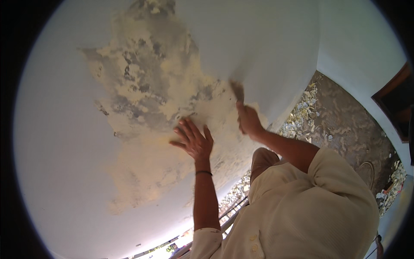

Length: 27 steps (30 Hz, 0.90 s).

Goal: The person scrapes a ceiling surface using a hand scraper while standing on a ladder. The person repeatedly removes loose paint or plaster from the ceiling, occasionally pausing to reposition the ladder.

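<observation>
Pale white paint is broken, across the upper left and centre of the frame, by a rough patch (144,159) of cream and grey on the wall (64,129). Near the centre, the left hand (194,140) is laid against this patch with its fingers spread and its grip released; a black band (203,173) is worn at the wrist. Right of centre, a hand tool (236,90) (blurred, so its exact kind cannot be told) is grasped in the clenched right hand (251,121) and pointed upward, by the patch's right edge; whether the wall is touched by its tip cannot be told. Brown floor (345,125) at right is strewn with pale flakes (304,112).
</observation>
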{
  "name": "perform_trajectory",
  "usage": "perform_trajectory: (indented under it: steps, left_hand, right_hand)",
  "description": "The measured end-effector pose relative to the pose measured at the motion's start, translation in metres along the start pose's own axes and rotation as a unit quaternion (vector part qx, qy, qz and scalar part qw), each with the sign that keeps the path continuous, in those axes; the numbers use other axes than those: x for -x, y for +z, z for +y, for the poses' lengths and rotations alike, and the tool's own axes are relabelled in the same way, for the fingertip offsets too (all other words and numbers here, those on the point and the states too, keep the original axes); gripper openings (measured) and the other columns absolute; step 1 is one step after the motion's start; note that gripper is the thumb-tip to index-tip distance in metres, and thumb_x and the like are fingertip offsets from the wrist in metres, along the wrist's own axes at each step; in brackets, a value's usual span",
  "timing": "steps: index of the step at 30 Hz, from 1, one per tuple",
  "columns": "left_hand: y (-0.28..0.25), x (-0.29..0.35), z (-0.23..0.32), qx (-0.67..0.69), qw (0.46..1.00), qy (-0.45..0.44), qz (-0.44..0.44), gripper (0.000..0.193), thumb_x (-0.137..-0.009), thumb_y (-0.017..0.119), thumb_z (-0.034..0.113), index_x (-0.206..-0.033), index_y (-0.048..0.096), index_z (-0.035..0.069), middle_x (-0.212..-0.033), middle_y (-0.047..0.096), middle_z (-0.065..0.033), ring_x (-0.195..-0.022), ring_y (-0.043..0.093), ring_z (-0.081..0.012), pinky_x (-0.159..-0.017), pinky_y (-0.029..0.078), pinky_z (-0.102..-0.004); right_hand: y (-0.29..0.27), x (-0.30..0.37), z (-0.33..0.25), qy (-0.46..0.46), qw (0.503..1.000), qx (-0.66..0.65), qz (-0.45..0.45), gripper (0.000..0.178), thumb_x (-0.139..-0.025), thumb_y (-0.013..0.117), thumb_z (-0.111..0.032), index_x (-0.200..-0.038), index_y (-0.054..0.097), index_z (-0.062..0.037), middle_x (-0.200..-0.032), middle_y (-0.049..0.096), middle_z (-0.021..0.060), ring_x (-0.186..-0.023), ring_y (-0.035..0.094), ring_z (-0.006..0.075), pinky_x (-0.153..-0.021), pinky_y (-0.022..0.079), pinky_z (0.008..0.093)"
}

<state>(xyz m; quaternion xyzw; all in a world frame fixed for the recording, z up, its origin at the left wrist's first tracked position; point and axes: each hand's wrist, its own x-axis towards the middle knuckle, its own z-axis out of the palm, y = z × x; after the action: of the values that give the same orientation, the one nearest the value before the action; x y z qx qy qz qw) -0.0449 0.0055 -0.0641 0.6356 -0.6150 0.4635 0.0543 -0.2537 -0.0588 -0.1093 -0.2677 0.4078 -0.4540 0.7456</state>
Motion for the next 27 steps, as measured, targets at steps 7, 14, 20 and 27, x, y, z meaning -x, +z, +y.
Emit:
perform_trajectory:
  steps: [7,14,20,27]
  left_hand:
    - [-0.01,0.143,0.071,0.322,0.846,-0.068,-0.42,0.082,-0.095,0.067,0.049,-0.162,0.04,0.01,-0.165,0.04,-0.0207,-0.149,0.042,-0.0425,-0.121,0.03,-0.067]
    - [-0.04,0.25,0.096,0.436,0.726,-0.189,-0.497,0.051,-0.091,0.07,0.046,-0.119,0.075,0.004,-0.103,0.077,-0.0229,-0.099,0.074,-0.0414,-0.09,0.058,-0.0505]
    - [-0.061,0.247,0.055,0.424,0.797,-0.245,-0.354,0.03,-0.093,0.072,0.03,-0.088,0.074,0.001,-0.083,0.076,-0.0164,-0.078,0.073,-0.0385,-0.072,0.057,-0.0481]
    - [-0.161,0.072,-0.012,0.498,0.786,-0.359,-0.073,0.016,-0.094,0.076,0.016,-0.102,0.073,0.001,-0.097,0.076,-0.0191,-0.092,0.075,-0.0368,-0.08,0.058,-0.0418]
  right_hand:
    - [-0.017,0.033,0.024,0.014,0.997,0.062,-0.034,0.044,-0.106,0.06,-0.05,-0.088,0.051,-0.0115,-0.061,0.046,-0.0027,-0.041,0.044,0.0093,-0.036,0.036,0.0296]
    - [-0.061,0.058,0.032,-0.048,0.988,0.137,-0.059,0.03,-0.107,0.062,-0.035,-0.096,0.055,-0.008,-0.065,0.051,-0.0011,-0.044,0.047,0.0084,-0.039,0.039,0.0274]
    - [-0.052,0.068,0.04,-0.097,0.941,0.291,-0.14,0.036,-0.105,0.067,-0.039,-0.11,0.063,-0.0028,-0.07,0.059,0.0027,-0.058,0.057,0.0107,-0.052,0.047,0.0315]
    - [0.037,0.105,-0.049,-0.268,0.876,0.279,-0.289,0.051,-0.108,0.059,-0.022,-0.153,0.042,-0.0036,-0.078,0.062,0.0054,-0.057,0.058,0.0108,-0.053,0.047,0.0312]
